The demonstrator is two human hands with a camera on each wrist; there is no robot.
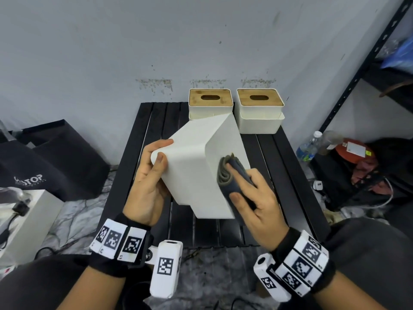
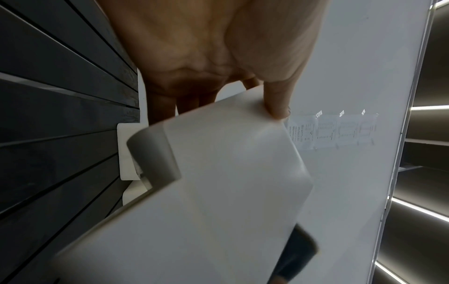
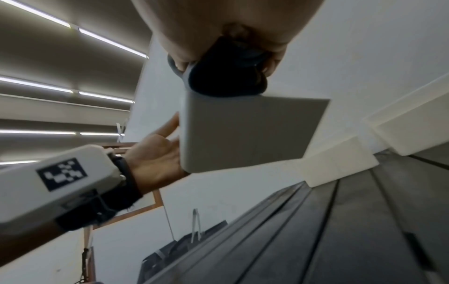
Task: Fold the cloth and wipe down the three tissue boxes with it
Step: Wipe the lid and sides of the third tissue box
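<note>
My left hand [image 1: 148, 177] grips the tilted white rectangular tissue box [image 1: 196, 166] above the black slatted bench [image 1: 288, 166]. My right hand [image 1: 254, 198] pinches the folded dark grey cloth [image 1: 230, 175] against its right face.

Folded grey cloth [image 1: 232, 175] against tilted white tissue box [image 1: 194, 166].

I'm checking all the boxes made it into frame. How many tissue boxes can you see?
3: one tilted box held by the left hand, two wood-lidded boxes at the table's back, left and right.
</note>
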